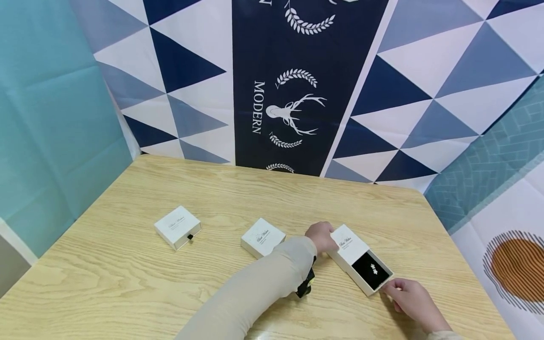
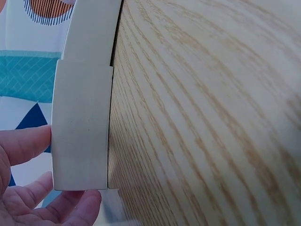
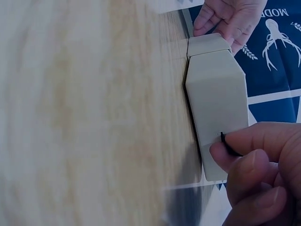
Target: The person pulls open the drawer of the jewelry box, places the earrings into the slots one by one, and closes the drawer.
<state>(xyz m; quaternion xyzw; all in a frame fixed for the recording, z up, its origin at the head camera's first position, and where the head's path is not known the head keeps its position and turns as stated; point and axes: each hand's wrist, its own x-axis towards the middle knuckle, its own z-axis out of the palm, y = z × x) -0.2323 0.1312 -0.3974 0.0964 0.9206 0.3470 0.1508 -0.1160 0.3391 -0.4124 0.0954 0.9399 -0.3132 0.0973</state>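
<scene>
A white sliding jewelry box (image 1: 346, 243) stands at the right of the table with its drawer (image 1: 361, 283) pulled partly out. Inside the drawer, small pale flower-shaped jewelry (image 1: 374, 269) lies on black lining. My left hand (image 1: 321, 236) holds the box's outer sleeve (image 2: 81, 127) at the far end, thumb on top and fingers at the end. At the drawer's near end, my right hand (image 1: 410, 300) pinches a short black pull tab (image 3: 228, 145) between thumb and forefinger. The drawer's front (image 3: 216, 113) fills part of the right wrist view.
A second closed white box (image 1: 262, 236) sits left of my left hand, close to the forearm. Farther left is a third closed white box (image 1: 176, 226) with a black tab toward me. Patterned cloth (image 1: 191, 85) hangs behind the wooden table (image 1: 127, 283).
</scene>
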